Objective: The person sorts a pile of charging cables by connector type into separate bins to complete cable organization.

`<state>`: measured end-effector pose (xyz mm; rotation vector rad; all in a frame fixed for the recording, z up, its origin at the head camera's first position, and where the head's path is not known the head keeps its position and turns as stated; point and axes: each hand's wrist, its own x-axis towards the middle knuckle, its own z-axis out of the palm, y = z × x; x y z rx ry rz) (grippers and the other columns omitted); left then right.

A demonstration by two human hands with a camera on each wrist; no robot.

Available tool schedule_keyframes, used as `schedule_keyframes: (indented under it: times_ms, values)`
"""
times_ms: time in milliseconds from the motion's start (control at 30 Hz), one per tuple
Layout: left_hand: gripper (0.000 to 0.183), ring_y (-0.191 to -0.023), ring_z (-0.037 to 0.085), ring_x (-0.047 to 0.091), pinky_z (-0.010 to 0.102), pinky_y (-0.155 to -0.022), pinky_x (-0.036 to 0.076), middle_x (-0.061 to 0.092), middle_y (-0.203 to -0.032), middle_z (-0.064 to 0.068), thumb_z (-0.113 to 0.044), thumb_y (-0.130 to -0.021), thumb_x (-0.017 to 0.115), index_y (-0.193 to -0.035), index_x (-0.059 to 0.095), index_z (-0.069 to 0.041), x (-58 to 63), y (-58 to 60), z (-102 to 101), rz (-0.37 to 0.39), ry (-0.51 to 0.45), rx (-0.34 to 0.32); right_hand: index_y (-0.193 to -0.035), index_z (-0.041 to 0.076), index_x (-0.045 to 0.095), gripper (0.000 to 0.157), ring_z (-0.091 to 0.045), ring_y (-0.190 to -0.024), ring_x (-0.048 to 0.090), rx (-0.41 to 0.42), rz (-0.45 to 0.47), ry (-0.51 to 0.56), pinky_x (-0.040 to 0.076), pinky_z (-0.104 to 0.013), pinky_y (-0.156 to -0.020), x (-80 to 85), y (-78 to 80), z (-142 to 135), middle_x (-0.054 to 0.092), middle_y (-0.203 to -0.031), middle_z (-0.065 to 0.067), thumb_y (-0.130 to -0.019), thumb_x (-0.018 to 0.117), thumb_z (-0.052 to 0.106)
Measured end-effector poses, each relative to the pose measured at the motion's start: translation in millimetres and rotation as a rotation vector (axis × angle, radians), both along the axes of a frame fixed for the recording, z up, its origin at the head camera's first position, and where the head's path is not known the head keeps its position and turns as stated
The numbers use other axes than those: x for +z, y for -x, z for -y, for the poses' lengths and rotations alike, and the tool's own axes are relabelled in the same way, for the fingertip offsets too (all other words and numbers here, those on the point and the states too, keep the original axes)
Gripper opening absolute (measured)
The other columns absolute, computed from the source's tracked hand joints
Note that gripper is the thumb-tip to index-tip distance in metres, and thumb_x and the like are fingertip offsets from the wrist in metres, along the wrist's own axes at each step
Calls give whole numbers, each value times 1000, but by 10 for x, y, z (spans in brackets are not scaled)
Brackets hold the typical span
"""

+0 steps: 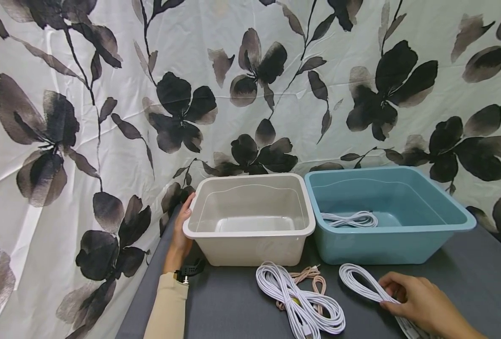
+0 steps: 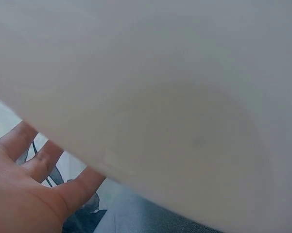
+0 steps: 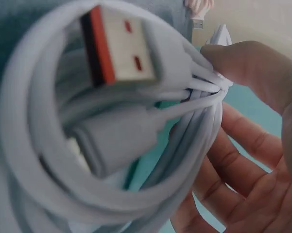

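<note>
My left hand (image 1: 181, 235) rests against the left side of a beige plastic basin (image 1: 250, 247), its fingers reaching up along the wall under the rim. The left wrist view is mostly filled by the basin's pale wall (image 2: 160, 121), the fingers touching its edge. At the lower right, my right hand (image 1: 421, 296) pinches a bundled white USB cable (image 1: 362, 282) between thumb and fingers, over the grey table. Up close in the right wrist view, the cable's USB plug (image 3: 121, 48) has a red-orange insert, and a second connector (image 3: 111, 143) sits below it.
A blue basin (image 1: 385, 245) stands right of the beige one, with a white cable bundle (image 1: 352, 219) inside. On the grey table (image 1: 220, 301) in front lie another large white cable bundle (image 1: 298, 301) and a pinkish-beige cable (image 1: 318, 282) partly under it. A floral curtain (image 1: 250, 70) hangs behind.
</note>
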<state>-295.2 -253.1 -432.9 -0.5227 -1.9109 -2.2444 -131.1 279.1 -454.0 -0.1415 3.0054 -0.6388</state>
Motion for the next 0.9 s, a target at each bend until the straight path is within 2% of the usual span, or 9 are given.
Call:
schedule_keyframes:
  times_ms: [333, 600, 900]
  values:
    - [54, -143, 24, 28, 30, -107, 33, 26, -159, 2, -28, -100, 29, -153, 25, -18, -73, 52, 45, -12, 12, 1, -96, 26, 67, 33, 7, -64, 48, 53, -85, 4, 42, -21, -57, 175, 15, 13, 60, -74, 16, -69, 83, 39]
    - [55, -142, 27, 29, 35, -108, 33, 26, -159, 4, -29, -100, 30, -153, 25, -16, -41, 17, 39, -19, 13, -7, -99, 23, 67, 35, 7, -65, 49, 139, -154, 26, 44, -21, -57, 384, 16, 19, 60, -75, 18, -71, 82, 38]
    - [55, -142, 24, 30, 30, -107, 34, 26, -159, 3, -30, -100, 30, -153, 25, -18, -49, 19, 34, -20, 25, -3, -98, 27, 66, 34, 7, -64, 49, 208, -286, 83, 40, -19, -54, 583, 28, 20, 59, -75, 24, -70, 83, 38]
